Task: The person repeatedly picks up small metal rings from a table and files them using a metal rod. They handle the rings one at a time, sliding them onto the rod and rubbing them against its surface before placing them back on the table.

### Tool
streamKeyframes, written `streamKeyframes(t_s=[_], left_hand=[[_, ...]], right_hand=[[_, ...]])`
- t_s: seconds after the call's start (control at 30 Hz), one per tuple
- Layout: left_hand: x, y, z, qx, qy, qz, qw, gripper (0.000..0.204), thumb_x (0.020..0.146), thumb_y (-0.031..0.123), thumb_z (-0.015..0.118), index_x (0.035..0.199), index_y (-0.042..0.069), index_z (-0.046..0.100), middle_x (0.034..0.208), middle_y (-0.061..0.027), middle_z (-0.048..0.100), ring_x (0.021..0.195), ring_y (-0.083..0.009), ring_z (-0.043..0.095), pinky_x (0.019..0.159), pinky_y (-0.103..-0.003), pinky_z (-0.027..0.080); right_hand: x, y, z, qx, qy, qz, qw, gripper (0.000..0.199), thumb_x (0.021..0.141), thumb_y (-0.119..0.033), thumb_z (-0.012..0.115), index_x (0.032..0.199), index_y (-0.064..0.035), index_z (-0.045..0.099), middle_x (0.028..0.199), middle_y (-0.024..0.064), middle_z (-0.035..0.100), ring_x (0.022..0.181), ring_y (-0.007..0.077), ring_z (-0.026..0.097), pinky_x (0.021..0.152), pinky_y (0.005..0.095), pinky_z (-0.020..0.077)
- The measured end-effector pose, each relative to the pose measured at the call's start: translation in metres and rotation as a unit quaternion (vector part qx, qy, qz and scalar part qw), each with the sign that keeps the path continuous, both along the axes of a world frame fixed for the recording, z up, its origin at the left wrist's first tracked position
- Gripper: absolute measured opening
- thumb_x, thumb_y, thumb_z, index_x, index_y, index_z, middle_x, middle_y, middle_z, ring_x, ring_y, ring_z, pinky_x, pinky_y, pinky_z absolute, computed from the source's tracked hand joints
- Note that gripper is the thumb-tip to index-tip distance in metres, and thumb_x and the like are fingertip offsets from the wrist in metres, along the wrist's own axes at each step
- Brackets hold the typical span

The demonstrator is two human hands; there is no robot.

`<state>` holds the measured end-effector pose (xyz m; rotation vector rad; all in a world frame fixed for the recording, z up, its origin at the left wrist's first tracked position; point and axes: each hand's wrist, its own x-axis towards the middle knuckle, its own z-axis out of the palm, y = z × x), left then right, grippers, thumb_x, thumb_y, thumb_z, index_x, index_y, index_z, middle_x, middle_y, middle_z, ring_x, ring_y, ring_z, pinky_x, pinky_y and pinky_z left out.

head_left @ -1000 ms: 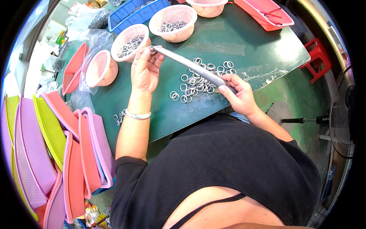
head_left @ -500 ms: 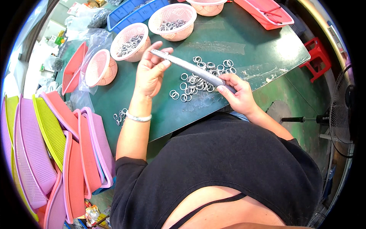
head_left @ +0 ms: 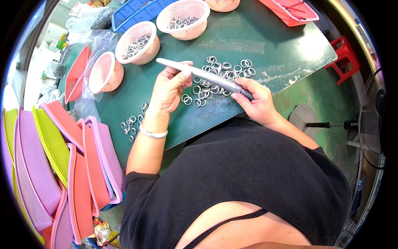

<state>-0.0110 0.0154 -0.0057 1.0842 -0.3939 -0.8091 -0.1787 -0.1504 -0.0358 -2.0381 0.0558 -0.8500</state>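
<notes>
A long grey tapered metal rod slants across the green table, its thin tip pointing up-left. My right hand grips the rod's thick lower end. My left hand is closed around the rod near its middle, thumb on top. Behind the rod lies a loose pile of small metal rings. A second small cluster of rings lies near my left wrist.
Pink baskets holding rings stand at the back left, with another behind. A stack of pink and yellow trays leans at the left. A red tray, red stool and fan are to the right.
My left hand has slid down the rod from its tip toward the middle. The rod and my right hand have stayed roughly in place.
</notes>
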Motion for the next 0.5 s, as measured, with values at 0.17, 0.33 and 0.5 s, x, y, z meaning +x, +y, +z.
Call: streamKeyframes(t_s=[0.17,0.33,0.5], left_hand=[[-0.0012,0.0044,-0.0037,-0.002,0.039,-0.012,0.999,0.025,0.075,0.007,0.062,0.099,0.001,0.056,0.075,-0.0034,0.056,0.065,-0.0115,0.051,0.061,-0.025,0.043],[-0.0003,0.0073,-0.0037,-0.003,0.037,-0.028,0.999,0.029,0.073,0.006,0.064,0.1,0.0,0.056,0.072,-0.0036,0.056,0.063,-0.0116,0.051,0.061,-0.025,0.043],[-0.003,0.0081,-0.0006,0.001,0.021,-0.022,1.0,0.029,0.072,0.005,0.064,0.1,0.0,0.056,0.072,-0.004,0.056,0.062,-0.0115,0.051,0.06,-0.025,0.042]], right_hand=[[-0.0012,-0.0012,0.0021,-0.058,-0.01,-0.019,0.998,0.028,0.066,-0.007,0.067,0.091,-0.0022,0.056,0.076,0.0115,0.059,0.064,0.0245,0.058,0.055,0.0294,0.0449],[-0.0027,-0.0008,0.0021,-0.068,-0.006,-0.016,0.998,0.029,0.064,-0.007,0.068,0.09,-0.0023,0.056,0.076,0.0113,0.058,0.063,0.0252,0.057,0.055,0.0299,0.0442],[-0.0029,-0.0017,0.0028,-0.075,-0.006,-0.009,0.997,0.03,0.064,-0.007,0.068,0.091,-0.0023,0.056,0.076,0.0113,0.058,0.062,0.0251,0.056,0.055,0.0299,0.0442]])
